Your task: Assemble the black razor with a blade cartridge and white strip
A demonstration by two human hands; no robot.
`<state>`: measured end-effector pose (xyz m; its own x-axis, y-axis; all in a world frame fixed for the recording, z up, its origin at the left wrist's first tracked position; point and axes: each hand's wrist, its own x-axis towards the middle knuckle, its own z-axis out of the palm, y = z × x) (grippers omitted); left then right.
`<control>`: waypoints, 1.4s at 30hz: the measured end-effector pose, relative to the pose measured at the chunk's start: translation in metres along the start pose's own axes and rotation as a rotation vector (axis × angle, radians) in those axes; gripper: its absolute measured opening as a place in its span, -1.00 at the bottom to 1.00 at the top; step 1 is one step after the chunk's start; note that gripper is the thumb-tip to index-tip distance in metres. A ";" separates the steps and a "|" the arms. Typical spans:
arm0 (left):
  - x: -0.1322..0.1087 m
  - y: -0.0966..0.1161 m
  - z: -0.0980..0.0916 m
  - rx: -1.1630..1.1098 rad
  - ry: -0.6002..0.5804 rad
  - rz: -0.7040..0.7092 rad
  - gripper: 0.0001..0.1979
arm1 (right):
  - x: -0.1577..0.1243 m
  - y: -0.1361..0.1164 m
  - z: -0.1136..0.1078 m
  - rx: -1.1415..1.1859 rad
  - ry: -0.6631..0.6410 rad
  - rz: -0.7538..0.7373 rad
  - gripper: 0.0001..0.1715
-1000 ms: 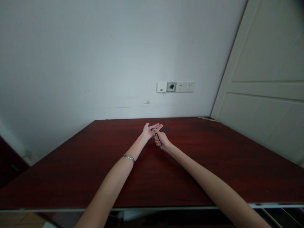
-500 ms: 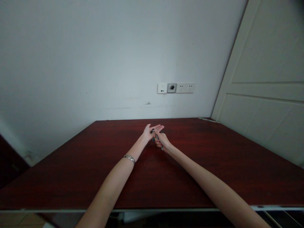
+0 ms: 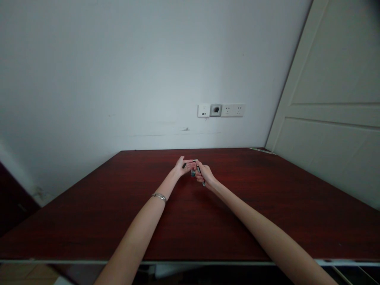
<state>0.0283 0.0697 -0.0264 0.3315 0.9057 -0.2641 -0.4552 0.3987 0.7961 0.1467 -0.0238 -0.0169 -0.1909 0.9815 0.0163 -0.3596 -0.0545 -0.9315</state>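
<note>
My left hand [image 3: 184, 166] is palm up above the table, fingers stretched to the right. A small dark object [image 3: 184, 165] lies on its palm near the thumb. My right hand [image 3: 204, 173] is closed round a slim dark and light tool [image 3: 198, 169], too small to name, whose upper end reaches the left fingers. A small greenish patterned piece [image 3: 193, 173] shows between the two hands, below the left fingers; what holds it is unclear. A silver bangle [image 3: 159, 196] circles the left wrist.
The dark red wooden table [image 3: 118, 206] spreads around both arms, up to a pale wall [image 3: 148, 79]. Sockets and a switch panel [image 3: 221, 110] sit on the wall. A pale panelled door [image 3: 332, 103] stands at the right, beside a light strip [image 3: 262, 151] at the table's back right.
My left hand has shifted slightly left, away from my right hand. The dark object now lies apart from the tool on the left palm, and more of the greenish piece shows.
</note>
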 end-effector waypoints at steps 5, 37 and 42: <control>0.000 0.005 -0.030 0.458 0.190 0.080 -0.54 | 0.002 0.001 0.000 0.009 0.024 0.025 -0.56; -0.028 0.007 -0.009 0.850 0.158 0.560 -0.87 | 0.014 -0.022 -0.018 -0.007 0.097 -0.261 -0.73; -0.044 -0.012 0.003 0.778 0.038 0.610 -0.79 | 0.018 -0.025 -0.026 -0.194 0.153 -0.416 -0.66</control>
<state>0.0218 0.0250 -0.0226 0.1876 0.9340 0.3042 0.1349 -0.3313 0.9338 0.1758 -0.0001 -0.0029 0.0749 0.9292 0.3620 -0.1975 0.3696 -0.9080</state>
